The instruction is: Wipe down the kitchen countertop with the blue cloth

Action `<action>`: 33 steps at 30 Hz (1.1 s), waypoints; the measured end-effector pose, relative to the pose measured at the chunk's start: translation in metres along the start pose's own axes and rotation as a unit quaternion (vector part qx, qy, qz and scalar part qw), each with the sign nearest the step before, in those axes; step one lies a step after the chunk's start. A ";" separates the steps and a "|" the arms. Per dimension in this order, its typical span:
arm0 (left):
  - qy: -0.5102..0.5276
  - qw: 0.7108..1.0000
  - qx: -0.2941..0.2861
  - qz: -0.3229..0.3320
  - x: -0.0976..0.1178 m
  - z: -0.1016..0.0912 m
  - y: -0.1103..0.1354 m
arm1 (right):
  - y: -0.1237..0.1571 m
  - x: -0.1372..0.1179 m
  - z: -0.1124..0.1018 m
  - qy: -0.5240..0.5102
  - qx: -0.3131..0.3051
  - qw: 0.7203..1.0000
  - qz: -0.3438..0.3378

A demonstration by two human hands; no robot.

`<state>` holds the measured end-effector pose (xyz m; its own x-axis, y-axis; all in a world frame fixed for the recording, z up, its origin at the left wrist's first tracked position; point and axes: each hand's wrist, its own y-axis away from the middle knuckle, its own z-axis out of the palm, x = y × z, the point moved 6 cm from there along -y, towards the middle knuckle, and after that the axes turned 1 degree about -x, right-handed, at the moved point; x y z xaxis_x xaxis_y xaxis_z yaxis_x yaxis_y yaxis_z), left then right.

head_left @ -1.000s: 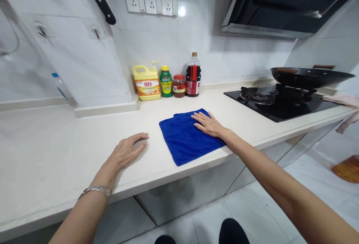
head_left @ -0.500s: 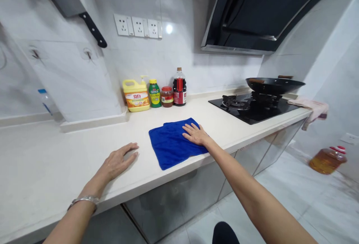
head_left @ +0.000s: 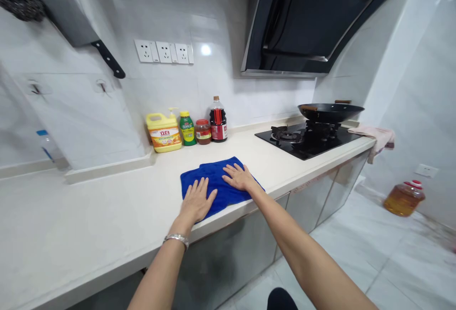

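Plain blue cloth (head_left: pixel 213 179) (yellow bottle (head_left: pixel 163 132) behind), black wok (head_left: pixel 329 110).

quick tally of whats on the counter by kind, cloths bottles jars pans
cloths: 2 (blue cloth under left hand and right hand, pink cloth)
bottles: 3 (yellow jug, green bottle, dark bottle)
jars: 1 (red-lidded jar)
pans: 1 (wok on the stove)
total: 7

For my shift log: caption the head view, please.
Left hand and right hand lie flat on the blue cloth on the pale counter.
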<state>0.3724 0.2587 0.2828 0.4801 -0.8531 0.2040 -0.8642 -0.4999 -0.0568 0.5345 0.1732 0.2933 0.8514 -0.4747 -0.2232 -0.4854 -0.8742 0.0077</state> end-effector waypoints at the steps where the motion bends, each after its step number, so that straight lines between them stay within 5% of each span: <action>1: -0.004 1.000 -0.006 0.005 -0.004 0.000 0.003 | 0.001 0.000 0.000 -0.001 0.000 1.000 0.003; 9: 0.018 0.999 -0.011 0.045 -0.024 -0.007 0.027 | 0.020 -0.015 0.008 0.010 -0.007 1.000 0.016; 21: 0.022 0.999 -0.023 0.021 -0.071 -0.018 0.060 | 0.017 -0.076 0.023 0.010 -0.038 0.999 -0.001; 33: -0.014 0.999 -0.013 -0.027 -0.112 -0.024 -0.002 | -0.050 -0.103 0.029 0.013 -0.058 0.998 -0.030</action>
<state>0.3166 0.3589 0.2832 0.5296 -0.8294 0.1779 -0.8406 -0.5412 -0.0206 0.4652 0.2685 0.2873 0.8839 -0.4221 -0.2013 -0.4084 -0.9065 0.1074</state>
